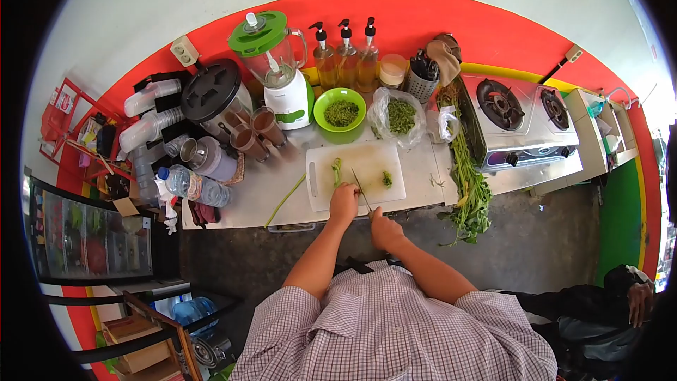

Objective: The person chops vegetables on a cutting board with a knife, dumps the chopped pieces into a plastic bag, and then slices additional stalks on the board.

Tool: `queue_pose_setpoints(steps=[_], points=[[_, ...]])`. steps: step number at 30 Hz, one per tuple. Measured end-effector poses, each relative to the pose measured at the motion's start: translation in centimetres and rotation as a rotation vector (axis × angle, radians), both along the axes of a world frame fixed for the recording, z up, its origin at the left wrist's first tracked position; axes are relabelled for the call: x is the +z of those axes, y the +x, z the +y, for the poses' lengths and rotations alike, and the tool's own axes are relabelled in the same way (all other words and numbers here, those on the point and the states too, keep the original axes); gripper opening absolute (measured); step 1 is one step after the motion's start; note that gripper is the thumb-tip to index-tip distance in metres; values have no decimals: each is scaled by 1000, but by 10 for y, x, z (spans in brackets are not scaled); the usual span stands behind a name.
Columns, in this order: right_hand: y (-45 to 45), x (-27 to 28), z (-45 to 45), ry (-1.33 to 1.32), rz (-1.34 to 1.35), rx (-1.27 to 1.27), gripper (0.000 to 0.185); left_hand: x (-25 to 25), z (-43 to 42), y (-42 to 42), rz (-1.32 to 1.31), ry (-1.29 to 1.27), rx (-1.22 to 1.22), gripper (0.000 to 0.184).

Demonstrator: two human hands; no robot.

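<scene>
On the white cutting board (321, 187), my left hand (344, 202) is closed over a short bunch of green stalks (336, 168) that look like celery. My right hand (386, 229) grips a knife (361, 189) by its handle at the board's front edge, the blade slanting away beside my left fingertips. To the right of the blade lies a small heap of chopped greens (387, 179). One long green stalk (285, 200) rests on the counter left of the board. Behind the board stand a green bowl (326, 129) and a clear plastic bag (379, 123), both with chopped greens.
A leafy bunch (469, 201) hangs over the counter's front edge, beside a two-burner stove (529, 137). A blender (289, 99), pump bottles (345, 63), brown cups (248, 142) and a water bottle (194, 187) line the back and left. Another person's hand (640, 303) shows at lower right.
</scene>
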State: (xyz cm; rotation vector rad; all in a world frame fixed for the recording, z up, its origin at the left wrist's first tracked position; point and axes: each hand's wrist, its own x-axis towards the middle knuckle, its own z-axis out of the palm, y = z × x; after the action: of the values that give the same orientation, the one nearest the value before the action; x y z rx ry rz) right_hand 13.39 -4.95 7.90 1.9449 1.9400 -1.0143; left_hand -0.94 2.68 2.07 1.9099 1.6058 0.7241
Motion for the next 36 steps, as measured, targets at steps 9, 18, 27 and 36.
queue_pose_setpoints(steps=[9, 18, 27, 36], points=[[-1, -7, -5, 7, 38, -56, 56, 3, -8, 4, 82, 72, -5, 9], [-5, -15, -8, 1, 35, -64, 60, 2, -16, 10, 142, 55, 46, 14], [-10, -14, -15, 55, 8, -55, 55, 0, -8, 6, 42, 55, 69, 11], [-9, -10, -13, 7, 57, -83, 55, -2, -5, 1, 55, 48, 55, 6]])
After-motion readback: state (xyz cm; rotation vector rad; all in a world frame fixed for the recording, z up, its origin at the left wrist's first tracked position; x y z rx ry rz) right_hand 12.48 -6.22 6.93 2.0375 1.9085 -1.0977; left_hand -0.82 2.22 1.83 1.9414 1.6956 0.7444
